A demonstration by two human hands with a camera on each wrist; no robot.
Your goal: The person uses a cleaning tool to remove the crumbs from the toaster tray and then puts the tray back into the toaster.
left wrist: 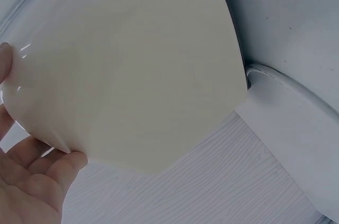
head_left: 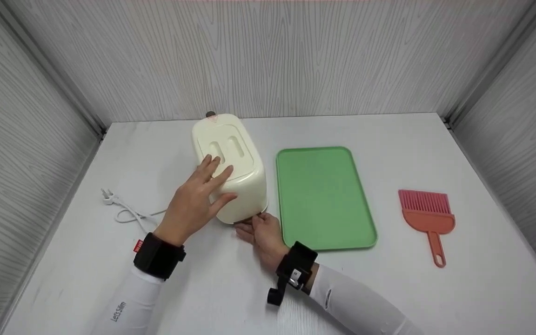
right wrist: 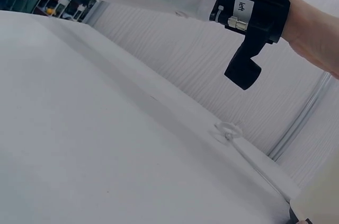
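A cream toaster [head_left: 251,195] with two slot-shaped hollows in its top stands left of centre in the head view, a dark knob at its far end. My left hand [head_left: 196,197] rests on its top and near side, fingers spread; in the left wrist view these fingers [left wrist: 69,168] touch the edge of the large cream panel. At the bottom of the near end, my right hand [head_left: 265,235] grips the toaster's lower edge, its fingertips partly hidden beneath. The right wrist view catches only a corner of the toaster [right wrist: 323,195] at its lower right.
Right of the toaster lies a green tray [head_left: 326,200]. Farther right is an orange dustpan [head_left: 428,221] with a pink brush [head_left: 424,201]. A white cord with a plug [head_left: 109,197] lies loosely on the left side of the white table [head_left: 231,298]. Wood-grain panels [head_left: 277,56] enclose the back and sides.
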